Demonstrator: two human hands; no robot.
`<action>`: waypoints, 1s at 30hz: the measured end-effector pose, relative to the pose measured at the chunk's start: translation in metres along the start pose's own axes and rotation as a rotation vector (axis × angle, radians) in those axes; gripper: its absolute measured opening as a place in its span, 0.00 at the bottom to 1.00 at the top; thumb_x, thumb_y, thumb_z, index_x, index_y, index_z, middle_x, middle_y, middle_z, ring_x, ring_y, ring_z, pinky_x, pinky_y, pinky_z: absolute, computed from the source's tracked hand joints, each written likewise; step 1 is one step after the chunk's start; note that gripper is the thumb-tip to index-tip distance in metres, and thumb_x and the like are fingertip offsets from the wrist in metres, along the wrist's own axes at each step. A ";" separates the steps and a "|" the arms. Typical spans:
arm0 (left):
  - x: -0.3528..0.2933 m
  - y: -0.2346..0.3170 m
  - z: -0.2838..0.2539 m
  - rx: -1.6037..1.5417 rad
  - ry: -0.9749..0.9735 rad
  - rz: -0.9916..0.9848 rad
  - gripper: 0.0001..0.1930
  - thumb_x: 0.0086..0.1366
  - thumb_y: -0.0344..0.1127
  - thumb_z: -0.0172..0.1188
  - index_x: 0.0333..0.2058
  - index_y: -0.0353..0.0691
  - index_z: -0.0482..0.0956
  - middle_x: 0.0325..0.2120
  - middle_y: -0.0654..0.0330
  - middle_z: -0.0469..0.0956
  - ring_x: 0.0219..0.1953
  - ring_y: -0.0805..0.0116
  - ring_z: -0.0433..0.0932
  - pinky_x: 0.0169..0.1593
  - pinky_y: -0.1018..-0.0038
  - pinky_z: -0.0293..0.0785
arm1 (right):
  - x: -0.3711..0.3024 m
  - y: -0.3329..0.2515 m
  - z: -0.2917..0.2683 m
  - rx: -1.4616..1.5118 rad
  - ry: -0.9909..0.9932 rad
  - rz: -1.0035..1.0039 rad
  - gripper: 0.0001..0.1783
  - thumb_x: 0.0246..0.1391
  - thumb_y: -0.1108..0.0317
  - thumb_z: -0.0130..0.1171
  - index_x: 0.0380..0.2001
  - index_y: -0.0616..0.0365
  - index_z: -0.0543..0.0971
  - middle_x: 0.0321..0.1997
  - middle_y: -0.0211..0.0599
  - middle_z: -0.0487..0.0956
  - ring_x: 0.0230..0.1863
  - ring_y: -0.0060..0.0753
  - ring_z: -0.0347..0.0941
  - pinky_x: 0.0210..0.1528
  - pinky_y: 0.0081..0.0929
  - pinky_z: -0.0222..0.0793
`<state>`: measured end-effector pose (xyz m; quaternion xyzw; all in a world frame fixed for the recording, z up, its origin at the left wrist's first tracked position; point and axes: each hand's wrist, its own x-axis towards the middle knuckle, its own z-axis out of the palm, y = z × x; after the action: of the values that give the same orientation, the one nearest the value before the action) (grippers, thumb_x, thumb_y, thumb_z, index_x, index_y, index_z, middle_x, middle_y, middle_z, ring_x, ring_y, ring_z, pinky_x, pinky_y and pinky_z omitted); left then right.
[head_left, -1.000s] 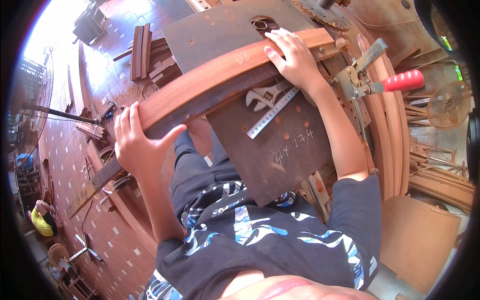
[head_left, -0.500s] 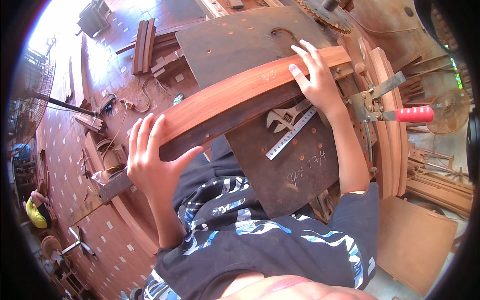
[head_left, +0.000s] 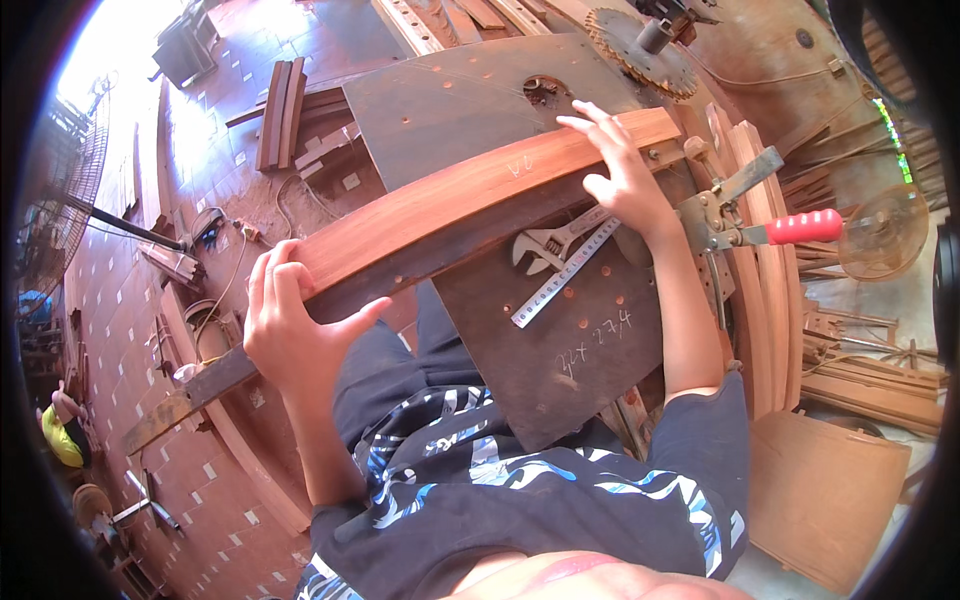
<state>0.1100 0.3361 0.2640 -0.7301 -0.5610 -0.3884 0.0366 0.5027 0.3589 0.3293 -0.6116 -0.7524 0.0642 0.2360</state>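
Note:
A long, slightly curved reddish wooden board (head_left: 430,200) lies slantwise along a dark metal bar (head_left: 450,245) above the metal table. At its left end my left hand (head_left: 295,330) bends its fingers over the wood, thumb stretched out in front of the bar. Near the other end my right hand (head_left: 625,175) reaches across the top, fingertips towards the far edge and thumb on the near side. Below that hand rest an adjustable wrench (head_left: 543,250) and a strip of measuring tape (head_left: 565,276). A toggle clamp (head_left: 722,215) with a red handle (head_left: 805,227) stands right of it.
A toothed circular saw blade (head_left: 640,60) sits at the far right of the metal table (head_left: 450,95). Curved boards (head_left: 765,300) stand beside the clamp. Wood pieces (head_left: 282,112) and a cable lie on the tiled floor at left, near a fan (head_left: 65,190).
The board and bar have shifted slightly left and nearer within the view. My left fingers, stretched before, now bend over the board's end. My right hand stays at the other end.

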 end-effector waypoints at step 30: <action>0.004 -0.020 0.018 0.221 0.085 0.049 0.45 0.41 0.82 0.71 0.44 0.48 0.76 0.37 0.63 0.82 0.40 0.64 0.84 0.42 0.66 0.83 | 0.014 0.017 0.031 -0.179 0.128 -0.070 0.26 0.70 0.49 0.54 0.62 0.53 0.79 0.67 0.44 0.77 0.72 0.46 0.65 0.77 0.40 0.52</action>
<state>0.1027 0.3556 0.2459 -0.7181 -0.5802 -0.3538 0.1501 0.5027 0.3820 0.2991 -0.6065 -0.7595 -0.0508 0.2298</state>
